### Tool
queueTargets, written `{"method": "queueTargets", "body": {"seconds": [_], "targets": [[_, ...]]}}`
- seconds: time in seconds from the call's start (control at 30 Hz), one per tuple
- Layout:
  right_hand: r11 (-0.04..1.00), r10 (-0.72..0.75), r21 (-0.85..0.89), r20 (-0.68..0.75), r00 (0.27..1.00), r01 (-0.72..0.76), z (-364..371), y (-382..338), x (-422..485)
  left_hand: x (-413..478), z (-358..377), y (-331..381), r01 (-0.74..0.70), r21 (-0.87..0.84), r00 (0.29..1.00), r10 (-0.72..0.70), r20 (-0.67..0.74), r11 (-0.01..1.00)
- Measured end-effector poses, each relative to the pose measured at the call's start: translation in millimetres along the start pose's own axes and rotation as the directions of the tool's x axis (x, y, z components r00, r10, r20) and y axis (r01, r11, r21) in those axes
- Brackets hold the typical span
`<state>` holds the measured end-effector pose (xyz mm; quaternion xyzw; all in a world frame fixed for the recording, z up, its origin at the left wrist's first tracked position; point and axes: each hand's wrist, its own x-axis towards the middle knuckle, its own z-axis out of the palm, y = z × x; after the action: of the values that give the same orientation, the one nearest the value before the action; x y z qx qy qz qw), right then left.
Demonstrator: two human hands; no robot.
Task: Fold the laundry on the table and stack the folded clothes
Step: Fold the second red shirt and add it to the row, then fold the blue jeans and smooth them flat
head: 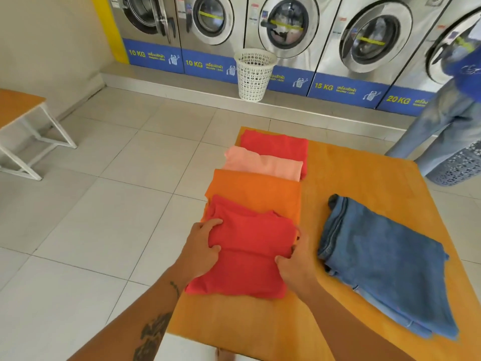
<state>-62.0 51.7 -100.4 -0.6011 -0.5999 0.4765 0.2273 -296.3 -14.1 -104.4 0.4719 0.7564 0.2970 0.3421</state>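
A folded red garment (247,254) lies at the near left of the orange table (346,175). My left hand (200,246) grips its left edge and my right hand (296,261) grips its right edge, thumbs on top. Its far end overlaps a folded orange garment (256,194). Beyond that lie a folded pale pink garment (263,164) and another folded red garment (276,145), in a row along the table's left side. Folded blue jeans (382,259) lie on the right part of the table.
A white laundry basket (253,74) stands on the floor by a row of washing machines (286,29). A person in jeans (442,126) stands at the far right beside a grey basket (460,165). A bench (15,108) is at left.
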Motion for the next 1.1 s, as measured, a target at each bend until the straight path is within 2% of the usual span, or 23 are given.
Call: {"method": "queueTargets", "body": {"seconds": [0.07,0.2,0.37,0.57,0.7,0.77,0.83,0.9,1.03,1.1], "targets": [[0.999,0.013,-0.034,0.023,1.0,-0.012,-1.0,-1.1,0.9,4.5,-0.9,1.6,0.007,0.022,1.0,-0.007,-0.02,1.0],[0.996,0.019,-0.089,0.047,0.999,-0.015,-6.8,-8.5,-5.2,13.2,-5.8,14.1,-0.041,0.091,0.979,0.058,-0.198,0.995],[0.992,0.038,-0.122,0.069,0.997,-0.03,-28.7,-19.7,-10.7,26.5,-17.3,64.3,-0.249,0.104,0.891,0.27,-0.366,0.963],[0.993,0.064,-0.099,-0.049,0.997,-0.069,-91.2,-11.7,-21.2,38.7,14.6,133.4,-0.461,0.071,0.867,0.466,-0.177,0.884],[0.99,0.106,-0.07,-0.201,0.974,-0.123,-152.0,9.4,-24.2,36.1,70.0,164.7,-0.562,0.081,0.823,0.567,-0.048,0.823],[0.98,0.11,-0.123,-0.316,0.942,-0.155,-182.7,27.9,-23.8,32.9,102.4,178.0,-0.584,0.077,0.812,0.582,0.048,0.808],[0.955,0.138,-0.183,-0.418,0.898,-0.232,-211.3,48.9,-25.1,29.6,132.9,190.8,-0.57,0.082,0.819,0.558,0.133,0.817],[0.931,0.202,-0.186,-0.452,0.869,-0.313,-237.1,69.4,-27.7,30.7,161.5,199.5,-0.498,0.092,0.858,0.476,0.191,0.862],[0.92,0.367,-0.006,-0.338,0.867,-0.392,-272.0,107.6,-27.0,35.7,204.1,213.7,-0.201,0.177,0.953,0.151,0.261,0.963],[0.908,0.419,0.105,-0.255,0.871,-0.406,-280.1,121.8,-22.5,33.7,216.1,219.0,-0.031,0.128,0.958,-0.007,0.288,0.991]]}}
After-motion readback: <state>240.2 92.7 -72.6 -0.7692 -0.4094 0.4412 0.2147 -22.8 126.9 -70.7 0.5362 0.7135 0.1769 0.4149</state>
